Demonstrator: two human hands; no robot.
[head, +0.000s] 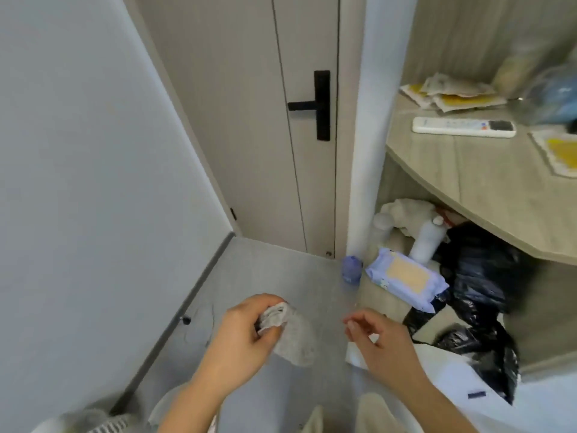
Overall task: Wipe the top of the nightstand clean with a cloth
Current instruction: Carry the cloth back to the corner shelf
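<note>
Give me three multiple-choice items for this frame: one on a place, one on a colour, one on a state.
1. Where does the white remote control lie?
A. On the floor by the door
B. On the wooden nightstand top
C. In the lower shelf among the bags

2. What colour is the door handle?
A. Black
B. Silver
C. Gold

3. What are the hands doing?
A. Both grip the cloth
B. The left hand grips the grey cloth; the right hand holds nothing
C. The right hand wipes the top

Answers:
1 B, the remote rests on the wood surface beside some packets.
2 A, handle and plate are dark against the pale door.
3 B, the cloth is bunched in the left fingers, while the right fingers are spread apart from it.
</note>
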